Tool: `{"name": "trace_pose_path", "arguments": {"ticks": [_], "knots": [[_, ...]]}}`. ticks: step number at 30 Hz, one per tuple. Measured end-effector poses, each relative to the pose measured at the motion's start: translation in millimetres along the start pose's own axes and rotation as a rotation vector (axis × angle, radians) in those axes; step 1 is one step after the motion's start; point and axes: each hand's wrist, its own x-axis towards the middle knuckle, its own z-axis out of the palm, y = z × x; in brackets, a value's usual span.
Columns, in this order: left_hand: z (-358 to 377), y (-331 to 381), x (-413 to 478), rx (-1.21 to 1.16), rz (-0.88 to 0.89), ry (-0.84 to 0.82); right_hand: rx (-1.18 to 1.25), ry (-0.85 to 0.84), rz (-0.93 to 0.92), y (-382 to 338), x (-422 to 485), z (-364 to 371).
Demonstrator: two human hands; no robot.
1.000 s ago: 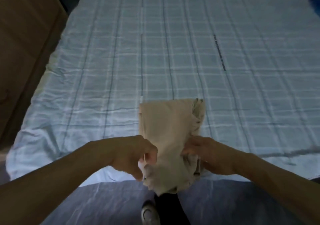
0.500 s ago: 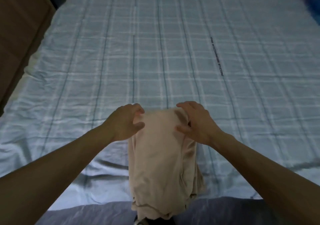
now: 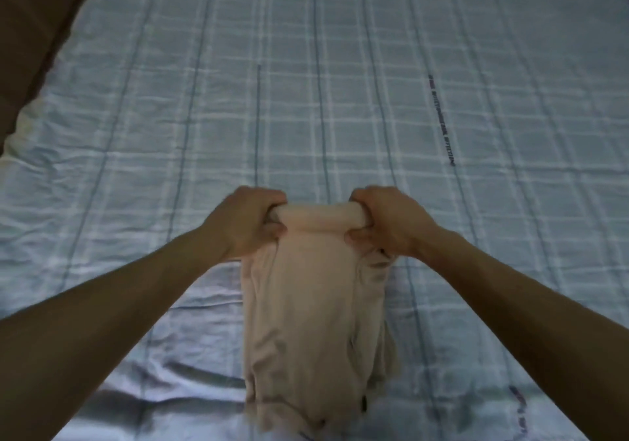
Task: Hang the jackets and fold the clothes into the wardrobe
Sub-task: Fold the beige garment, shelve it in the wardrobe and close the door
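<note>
- While both arms reach forward in the head view, the left hand [image 3: 248, 223] and right hand [image 3: 391, 223] each curl tight round one end of the rolled far edge of the beige garment [image 3: 313, 321].
- Its long axis runs from the hands back toward the person, flat on the checked bedsheet [image 3: 340, 100], near end at the bed's edge.
- Both hands sit equally near; rolling would likely proceed toward the body.
- Open sheet lies beyond and on both sides; a wooden panel [image 3: 30, 32] borders the far left.

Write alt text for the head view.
The left hand and right hand grip the rolled far end of a beige garment lying on a pale blue checked sheet. The rest of the garment trails toward the viewer.
</note>
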Motion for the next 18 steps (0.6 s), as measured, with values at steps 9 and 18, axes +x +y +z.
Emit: {"name": "trace_pose_path", "arguments": {"ticks": [9,18], "knots": [[-39.3,14.2,2.0,0.203,0.192,0.44,-0.111,0.437,-0.145,-12.5,7.8,-35.9],[38.7,17.7,-105.3,0.373,0.459,-0.005,-0.142,0.207,-0.273,-21.0,-111.8,75.4]]}}
